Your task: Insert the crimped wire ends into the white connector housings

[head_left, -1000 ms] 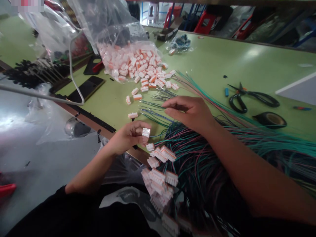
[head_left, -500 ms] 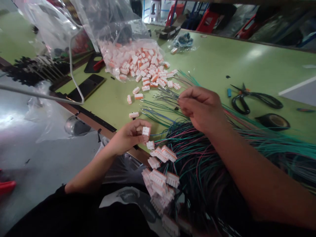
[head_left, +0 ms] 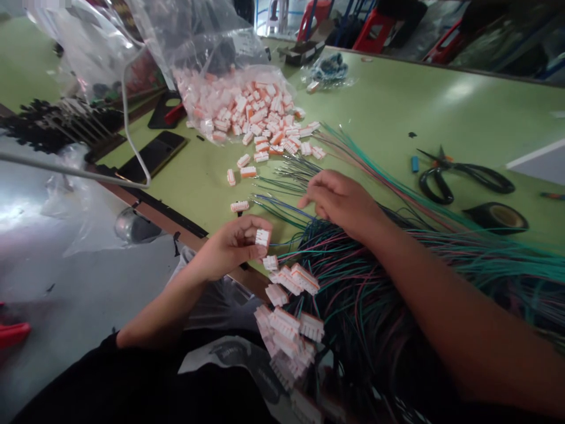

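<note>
My left hand (head_left: pixel 236 247) is closed around a white-and-orange wire connector (head_left: pixel 262 237), held between thumb and fingers above the table's near edge. A blue wire runs from this connector toward the harness. My right hand (head_left: pixel 335 197) is over the wires with its fingers partly bent and apart, and I see nothing held in them. Just beside its fingertips lie blue and green wires (head_left: pixel 282 203) with bare metal ends. Grey wires (head_left: pixel 295 168) lie just beyond it. Wired connectors (head_left: pixel 285 324) hang in a cluster below my left hand.
A plastic bag (head_left: pixel 198 97) spills loose connectors (head_left: pixel 265 112) at the back. A phone (head_left: pixel 154 156) lies at left behind a bent metal rod (head_left: pixel 126 106). Scissors (head_left: pixel 468 174) and black tape (head_left: pixel 501 217) lie at right, beyond a long wire bundle (head_left: pixel 441 253).
My right hand has moved left and toward me, from the grey wires to near the blue and green ones, its fingers loosening. My left hand still holds the connector in nearly the same place.
</note>
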The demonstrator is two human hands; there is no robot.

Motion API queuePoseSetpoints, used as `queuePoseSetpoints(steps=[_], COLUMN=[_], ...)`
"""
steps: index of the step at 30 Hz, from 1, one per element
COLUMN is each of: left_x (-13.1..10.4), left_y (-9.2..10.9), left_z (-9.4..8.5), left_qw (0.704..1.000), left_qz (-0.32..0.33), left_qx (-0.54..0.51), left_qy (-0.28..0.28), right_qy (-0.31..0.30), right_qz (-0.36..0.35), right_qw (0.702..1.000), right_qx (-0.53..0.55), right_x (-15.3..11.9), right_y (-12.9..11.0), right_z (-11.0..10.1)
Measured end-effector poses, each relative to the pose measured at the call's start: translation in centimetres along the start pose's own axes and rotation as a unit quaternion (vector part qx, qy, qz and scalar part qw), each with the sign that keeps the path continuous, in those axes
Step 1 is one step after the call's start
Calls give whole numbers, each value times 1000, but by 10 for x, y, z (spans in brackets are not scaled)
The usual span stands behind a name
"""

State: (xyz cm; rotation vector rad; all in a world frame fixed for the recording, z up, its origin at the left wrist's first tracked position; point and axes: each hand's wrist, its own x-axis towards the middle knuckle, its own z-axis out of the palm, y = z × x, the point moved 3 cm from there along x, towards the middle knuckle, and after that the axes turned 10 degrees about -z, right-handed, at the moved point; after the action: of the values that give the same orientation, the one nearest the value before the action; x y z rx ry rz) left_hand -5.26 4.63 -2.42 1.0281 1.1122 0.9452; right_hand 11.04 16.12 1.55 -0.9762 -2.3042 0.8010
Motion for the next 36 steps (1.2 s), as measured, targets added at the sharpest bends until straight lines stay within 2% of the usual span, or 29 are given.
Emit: queuePoseSetpoints(steps=[5, 9, 13, 18, 24, 32, 36], left_x=[0, 0, 0, 3, 3, 2, -5], left_y=[-1, 0, 0, -2, -2, 1, 2], left_z=[0, 0, 0, -1, -1, -1, 1], left_qw=[1000, 1000, 1000, 1000, 1000, 1000, 996], left_qz=[-9, -5, -3, 11, 15, 18, 33], left_qx=[2, 12, 7, -26, -27, 7, 87], left_qy=[0, -2, -9, 13, 2, -16, -9], right_qy=[-49, -63, -44, 10, 15, 5, -25], right_qz=[29, 31, 21, -37, -32, -3, -17], right_qw=[995, 992, 994, 999, 999, 1000, 999], right_qx=[-77, -105, -100, -38, 30, 10, -19], right_x=[1, 2, 1, -3, -3, -4, -5], right_y=[1, 1, 1, -11, -16, -13, -16], right_z=[6, 7, 7, 4, 3, 5, 7])
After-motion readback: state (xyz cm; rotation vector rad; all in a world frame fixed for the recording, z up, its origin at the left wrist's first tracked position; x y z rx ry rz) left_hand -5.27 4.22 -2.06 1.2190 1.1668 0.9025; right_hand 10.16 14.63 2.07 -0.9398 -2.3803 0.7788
